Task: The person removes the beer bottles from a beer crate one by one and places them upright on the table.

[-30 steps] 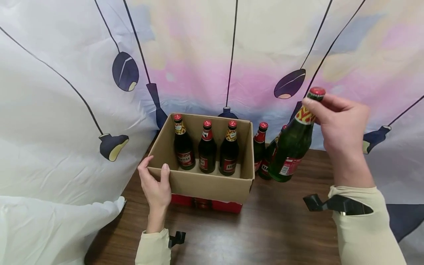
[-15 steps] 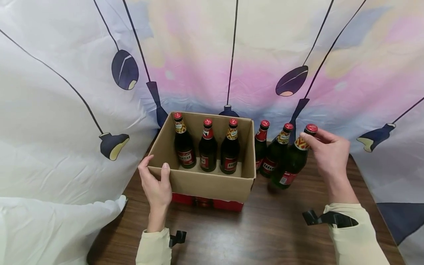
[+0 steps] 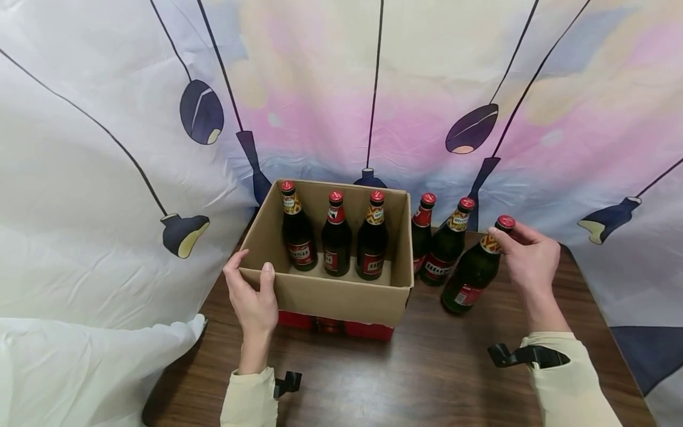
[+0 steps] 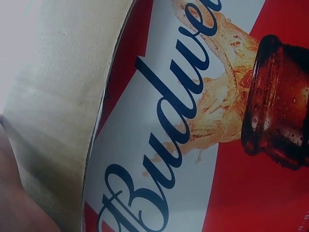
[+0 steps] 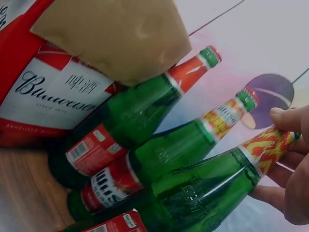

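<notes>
My right hand (image 3: 533,261) pinches the neck of a green beer bottle (image 3: 475,270) with a red cap, between thumb and fingers. The bottle's base is at the wooden table, to the right of two more green beer bottles (image 3: 447,246) standing beside the box. In the right wrist view, the held bottle (image 5: 207,186) is the nearest of the three. My left hand (image 3: 256,305) grips the near left corner of an open cardboard box (image 3: 331,299), thumb over its raised flap. Three capped bottles (image 3: 336,243) stand upright inside it.
The brown wooden table (image 3: 427,379) lies under everything. A printed curtain (image 3: 320,89) hangs close behind the box and bottles, and white cloth (image 3: 96,367) bulges at the left. Red Budweiser print (image 4: 193,121) covers the box's outside.
My right hand has lowered the green bottle from the air to the table, right of the other two, uncovering them. My left hand has stayed on the box.
</notes>
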### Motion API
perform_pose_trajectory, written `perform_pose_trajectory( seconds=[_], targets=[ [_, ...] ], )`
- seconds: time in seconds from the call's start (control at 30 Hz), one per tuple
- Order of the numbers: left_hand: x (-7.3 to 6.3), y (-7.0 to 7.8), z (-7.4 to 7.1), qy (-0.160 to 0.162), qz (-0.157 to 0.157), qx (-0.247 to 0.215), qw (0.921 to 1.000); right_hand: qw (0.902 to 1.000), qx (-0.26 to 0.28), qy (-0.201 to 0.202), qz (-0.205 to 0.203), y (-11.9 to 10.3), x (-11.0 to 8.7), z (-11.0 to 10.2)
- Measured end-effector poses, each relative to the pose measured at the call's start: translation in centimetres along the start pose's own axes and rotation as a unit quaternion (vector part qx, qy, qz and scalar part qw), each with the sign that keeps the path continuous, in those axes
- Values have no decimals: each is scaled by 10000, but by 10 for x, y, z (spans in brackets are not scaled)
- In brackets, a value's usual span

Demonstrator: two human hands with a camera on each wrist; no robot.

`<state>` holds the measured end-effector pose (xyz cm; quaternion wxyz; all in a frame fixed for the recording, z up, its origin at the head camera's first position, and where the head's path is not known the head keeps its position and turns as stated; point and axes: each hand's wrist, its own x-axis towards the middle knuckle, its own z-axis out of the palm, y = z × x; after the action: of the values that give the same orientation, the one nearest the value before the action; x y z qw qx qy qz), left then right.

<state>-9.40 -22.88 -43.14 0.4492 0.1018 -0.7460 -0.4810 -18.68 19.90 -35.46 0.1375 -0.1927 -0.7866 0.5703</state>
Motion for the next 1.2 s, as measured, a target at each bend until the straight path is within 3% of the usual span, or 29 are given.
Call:
perform_pose_trajectory(
  seconds=[0.4,0.87,1.2],
  targets=[
    [-1,-2,1,31,-91,32,9999,9997,123,195,88,14,9,5],
    [0,-2,2,88,-53,-13,9999,9957,729,553,154,16,25,14],
    [0,-4,2,127,-52,-65,9999,9974,254,648,-166,19,39,20]
  ],
)
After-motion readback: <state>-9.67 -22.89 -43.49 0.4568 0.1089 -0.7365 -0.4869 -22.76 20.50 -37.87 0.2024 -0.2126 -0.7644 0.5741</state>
